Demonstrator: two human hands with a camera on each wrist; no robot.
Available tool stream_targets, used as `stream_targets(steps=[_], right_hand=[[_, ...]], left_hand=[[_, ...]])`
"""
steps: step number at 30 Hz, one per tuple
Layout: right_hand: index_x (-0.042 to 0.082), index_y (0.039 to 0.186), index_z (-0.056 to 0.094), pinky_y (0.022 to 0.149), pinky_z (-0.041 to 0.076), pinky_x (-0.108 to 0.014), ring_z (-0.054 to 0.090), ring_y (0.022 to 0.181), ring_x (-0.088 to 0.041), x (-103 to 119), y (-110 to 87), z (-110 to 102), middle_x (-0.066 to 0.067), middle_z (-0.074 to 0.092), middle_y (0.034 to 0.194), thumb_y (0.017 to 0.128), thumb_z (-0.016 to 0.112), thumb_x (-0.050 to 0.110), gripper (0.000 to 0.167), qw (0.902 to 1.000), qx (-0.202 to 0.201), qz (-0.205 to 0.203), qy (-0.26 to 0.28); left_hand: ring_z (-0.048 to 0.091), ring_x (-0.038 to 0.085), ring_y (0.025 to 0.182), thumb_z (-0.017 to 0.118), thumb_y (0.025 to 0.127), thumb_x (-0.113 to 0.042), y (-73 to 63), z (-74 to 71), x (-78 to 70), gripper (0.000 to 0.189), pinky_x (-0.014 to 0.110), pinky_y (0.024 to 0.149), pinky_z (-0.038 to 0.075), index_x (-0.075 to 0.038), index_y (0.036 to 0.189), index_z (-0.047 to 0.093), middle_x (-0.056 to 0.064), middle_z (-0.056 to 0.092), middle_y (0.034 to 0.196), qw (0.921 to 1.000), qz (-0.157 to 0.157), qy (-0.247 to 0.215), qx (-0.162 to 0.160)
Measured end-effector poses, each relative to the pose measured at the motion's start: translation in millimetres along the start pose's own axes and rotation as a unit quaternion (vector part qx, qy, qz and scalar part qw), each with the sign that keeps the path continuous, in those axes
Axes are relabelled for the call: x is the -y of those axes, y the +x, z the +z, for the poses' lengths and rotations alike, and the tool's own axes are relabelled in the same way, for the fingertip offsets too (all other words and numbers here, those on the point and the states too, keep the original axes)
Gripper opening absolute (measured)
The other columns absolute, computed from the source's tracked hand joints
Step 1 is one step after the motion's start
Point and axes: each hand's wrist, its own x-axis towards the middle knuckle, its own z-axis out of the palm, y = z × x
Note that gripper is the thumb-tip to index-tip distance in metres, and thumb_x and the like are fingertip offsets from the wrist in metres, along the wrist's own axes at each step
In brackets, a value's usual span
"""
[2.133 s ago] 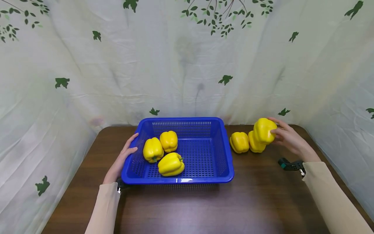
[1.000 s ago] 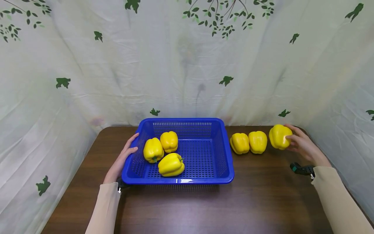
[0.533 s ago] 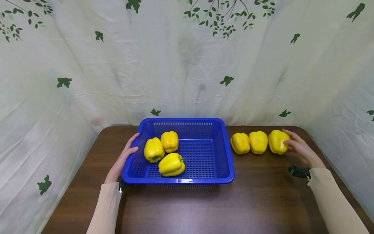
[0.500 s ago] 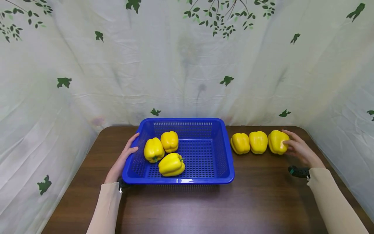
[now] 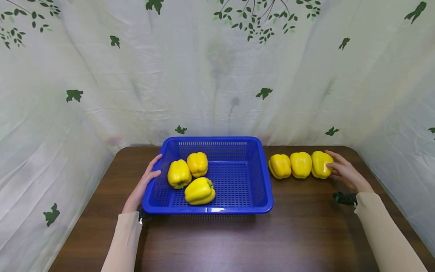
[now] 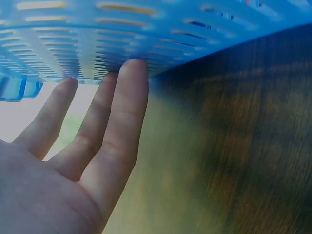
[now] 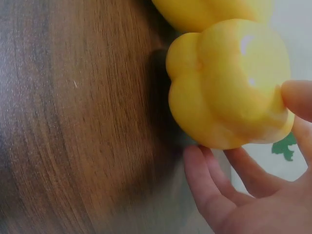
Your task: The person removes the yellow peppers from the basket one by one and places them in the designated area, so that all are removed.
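Basket (image 5: 207, 210), left hand (image 5: 142, 185) touching, palm (image 6: 53, 195) only in left wrist view

Six peppers (image 5: 301, 165), one basket (image 5: 267, 181), one table (image 5: 238, 245)

You face a pale, creased cloth (image 5: 190, 75) printed with green leaves (image 5: 264, 93); it spans the back and sides around your dark-brown wood-grain table (image 5: 292, 234), which catches soft light.

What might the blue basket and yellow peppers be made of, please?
The blue basket looks like glossy moulded plastic: its rim shines and its slots repeat evenly. The yellow peppers have smooth, glossy skins with bright highlights; they could be real vegetables or plastic imitations.
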Motion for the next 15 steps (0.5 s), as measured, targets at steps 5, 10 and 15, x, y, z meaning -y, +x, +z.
stream_targets(steps=[5,10,15], right_hand=[[0.008,0.153,0.002,0.078,0.047,-0.021,0.053,0.088,0.003,0.7,0.4,2.1,-0.032,0.001,0.150,0.103,0.040,0.020,0.065,1.0000,0.003,-0.003,0.007],[0.009,0.154,0.001,0.078,0.046,-0.019,0.053,0.089,0.002,-0.9,-0.4,2.1,-0.031,-0.005,0.151,0.102,0.041,0.018,0.066,0.9998,0.005,-0.008,0.015],[0.011,0.154,0.004,0.078,0.045,-0.019,0.051,0.090,0.004,-1.9,-2.6,1.9,-0.031,-0.004,0.151,0.102,0.042,0.021,0.065,0.9999,-0.005,-0.010,0.004]], left_hand=[[0.036,0.007,0.120,0.030,0.098,-0.005,0.0,-0.1,0.3,0.056,0.018,0.095,0.033,-0.026,0.150,0.030,0.006,0.018,0.147,1.0000,0.000,-0.001,0.000],[0.038,0.005,0.118,0.030,0.097,-0.003,1.8,-1.2,2.6,0.057,0.017,0.094,0.033,-0.029,0.148,0.034,0.002,0.023,0.143,0.9999,0.016,0.001,0.001],[0.039,0.004,0.118,0.029,0.096,-0.001,2.9,-1.9,3.6,0.059,0.017,0.094,0.032,-0.030,0.146,0.037,-0.004,0.026,0.138,0.9994,0.034,0.002,0.004]])
